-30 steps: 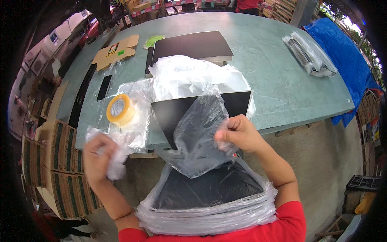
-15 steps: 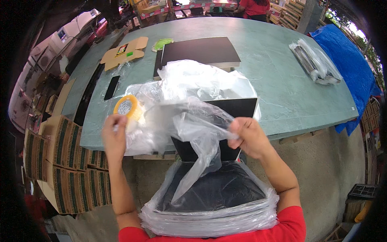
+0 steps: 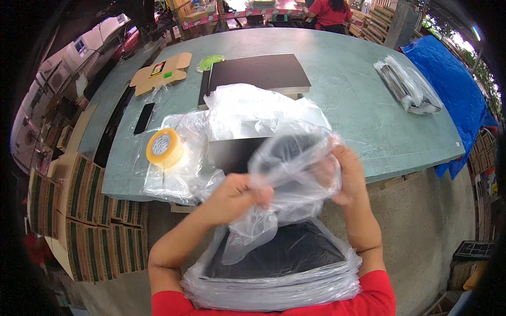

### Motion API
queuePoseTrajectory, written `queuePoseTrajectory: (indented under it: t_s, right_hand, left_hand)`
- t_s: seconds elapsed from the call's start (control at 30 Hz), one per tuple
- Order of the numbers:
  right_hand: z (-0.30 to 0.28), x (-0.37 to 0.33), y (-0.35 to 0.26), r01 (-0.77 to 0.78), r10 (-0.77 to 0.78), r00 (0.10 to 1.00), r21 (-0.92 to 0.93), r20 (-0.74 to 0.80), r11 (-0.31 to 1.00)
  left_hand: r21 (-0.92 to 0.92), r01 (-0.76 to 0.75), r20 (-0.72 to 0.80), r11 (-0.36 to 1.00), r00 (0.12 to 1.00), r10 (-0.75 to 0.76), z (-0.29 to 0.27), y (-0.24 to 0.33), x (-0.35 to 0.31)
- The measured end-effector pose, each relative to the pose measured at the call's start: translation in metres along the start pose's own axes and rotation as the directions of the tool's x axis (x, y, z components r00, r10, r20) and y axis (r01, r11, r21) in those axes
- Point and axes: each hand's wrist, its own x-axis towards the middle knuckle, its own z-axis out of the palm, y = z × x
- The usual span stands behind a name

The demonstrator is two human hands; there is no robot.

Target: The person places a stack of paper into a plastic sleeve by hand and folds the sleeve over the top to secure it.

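Observation:
A clear plastic bag (image 3: 287,174) is stretched between my two hands above the near edge of the table. My left hand (image 3: 237,197) is closed on its left side, fingers a little blurred. On the right, my right hand (image 3: 348,171) grips the bag's other side, its fingers partly behind the film. Just beyond lies a black panel (image 3: 232,152), partly covered by the bag. Close to my body sits a stack of black flat items in clear plastic (image 3: 274,250). A roll of tape (image 3: 164,147) rests on clear plastic sheets (image 3: 174,181) left of the bag.
White wrapping (image 3: 258,108) and dark flat boards (image 3: 261,73) lie on the green table (image 3: 348,116). Farther left are a phone (image 3: 144,118) and unfolded cardboard (image 3: 161,73). A wrapped bundle (image 3: 408,87) lies right, near a blue tarp (image 3: 453,89). Cartons (image 3: 87,221) stand lower left; a person (image 3: 329,15) is beyond.
My left hand has moved right, from beside the tape roll to the bag. My right hand has risen slightly outward, and the bag is now spread wider between both hands.

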Motion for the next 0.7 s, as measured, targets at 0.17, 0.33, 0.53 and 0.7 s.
queuePoseTrajectory:
  t_s: [0.17, 0.33, 0.53, 0.7]
  right_hand:
    - [-0.001, -0.004, 0.02, 0.207, 0.284, 0.829, -0.735, 0.482, 0.646]
    - [-0.018, -0.004, 0.016, 0.054, 0.616, 0.461, -0.713, 0.639, 0.699]
    - [-0.016, 0.0, -0.011, 0.365, 0.55, 0.821, -0.6, -0.153, -0.712]
    - [0.056, -0.02, -0.014, 0.494, 0.874, 0.366, -0.862, 0.321, 0.109]
  left_hand:
    - [-0.108, 0.081, 0.269, 0.991, 0.962, -0.049, -0.016, 0.012, -0.001]
    - [-0.142, 0.198, 0.242, 0.97, 0.957, -0.16, -0.058, 0.006, -0.011]
    - [0.904, -0.244, 0.389, 0.351, 0.808, -0.443, -0.009, 0.025, -0.019]
    - [0.961, -0.276, 0.277, -0.027, 0.959, 0.065, -0.055, -0.025, -0.031]
